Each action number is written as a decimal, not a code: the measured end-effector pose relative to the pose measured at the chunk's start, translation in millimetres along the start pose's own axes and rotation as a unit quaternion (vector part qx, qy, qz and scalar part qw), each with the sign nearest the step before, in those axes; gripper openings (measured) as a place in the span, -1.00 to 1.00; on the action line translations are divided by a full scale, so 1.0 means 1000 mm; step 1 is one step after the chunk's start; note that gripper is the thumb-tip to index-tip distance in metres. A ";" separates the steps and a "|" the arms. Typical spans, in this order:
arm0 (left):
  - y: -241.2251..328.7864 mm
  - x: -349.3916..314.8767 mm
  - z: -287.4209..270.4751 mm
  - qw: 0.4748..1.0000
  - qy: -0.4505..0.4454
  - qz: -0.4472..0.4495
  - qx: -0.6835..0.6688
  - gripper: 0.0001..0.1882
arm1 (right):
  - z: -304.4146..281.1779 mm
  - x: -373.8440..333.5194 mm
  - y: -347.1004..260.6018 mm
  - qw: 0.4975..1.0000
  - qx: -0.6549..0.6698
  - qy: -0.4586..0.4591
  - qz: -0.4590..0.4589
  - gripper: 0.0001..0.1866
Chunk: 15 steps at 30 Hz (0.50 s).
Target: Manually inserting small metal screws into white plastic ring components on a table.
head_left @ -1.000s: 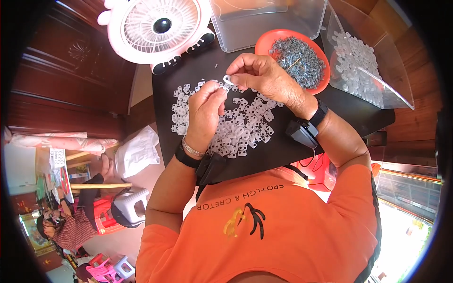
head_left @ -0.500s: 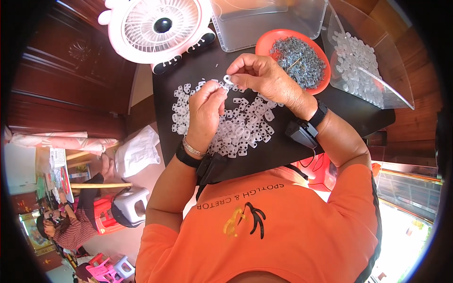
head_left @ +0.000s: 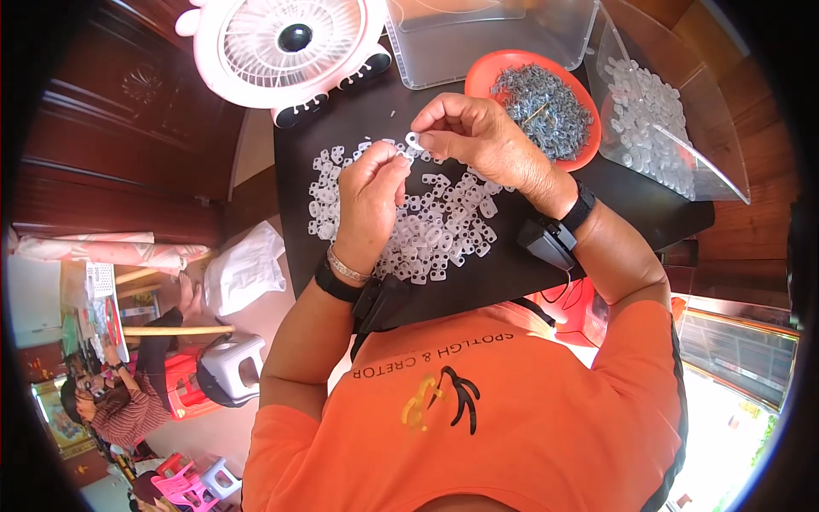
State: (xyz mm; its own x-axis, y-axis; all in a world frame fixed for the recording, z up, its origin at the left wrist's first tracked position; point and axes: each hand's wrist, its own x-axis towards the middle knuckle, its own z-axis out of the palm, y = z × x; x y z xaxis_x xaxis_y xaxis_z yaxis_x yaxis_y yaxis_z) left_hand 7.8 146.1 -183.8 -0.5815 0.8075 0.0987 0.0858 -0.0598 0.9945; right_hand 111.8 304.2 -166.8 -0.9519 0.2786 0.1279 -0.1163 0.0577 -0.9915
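Above the far part of a loose pile of small white plastic clips (head_left: 444, 230), my two hands meet almost fingertip to fingertip. My right hand (head_left: 486, 141) pinches a white plastic clip (head_left: 413, 140) with a round hole, between thumb and forefinger. Just below it, the thumb and forefinger of my left hand (head_left: 368, 200) are closed on another small white piece (head_left: 405, 157), mostly covered by the fingers. Whether the two pieces touch, I cannot tell. A red plate (head_left: 486, 72) heaped with small grey-blue parts (head_left: 546, 111) lies beyond my right hand.
A pink-white fan (head_left: 294, 38) stands at the table's far left. Beside it is a clear plastic box (head_left: 426, 68). At the right, a clear tilted bin (head_left: 721, 171) holds round translucent pieces (head_left: 648, 119). Another person (head_left: 128, 410) sits at the far left, near stools (head_left: 230, 371).
Both hands keep nearly the same pinch at the same spot, with only a tiny shift. The view has moved slightly.
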 end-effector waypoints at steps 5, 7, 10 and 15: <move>-0.003 0.001 -0.001 1.000 -0.006 -0.001 0.002 -0.80 | 0.001 -0.001 0.002 1.000 -0.016 0.007 -0.015 -0.83; -0.002 0.000 -0.001 1.000 -0.003 0.002 0.001 -0.80 | 0.003 -0.002 0.000 1.000 -0.009 0.009 -0.015 -0.82; 0.001 -0.001 0.001 1.000 0.000 0.004 0.003 -0.79 | 0.001 -0.001 0.002 1.000 0.017 -0.015 0.008 -0.82; 0.002 -0.001 -0.001 1.000 -0.008 0.016 0.007 -0.79 | -0.004 0.002 0.006 0.997 0.068 -0.039 0.023 -0.80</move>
State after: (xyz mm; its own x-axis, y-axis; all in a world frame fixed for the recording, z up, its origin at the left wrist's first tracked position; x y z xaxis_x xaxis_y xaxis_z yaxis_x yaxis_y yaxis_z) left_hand 7.4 144.7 -182.3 -0.5650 0.8148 0.1301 0.1155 -0.0780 0.9902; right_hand 110.0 308.7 -172.2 -0.9756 0.2018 0.0861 -0.1051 -0.0856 -0.9908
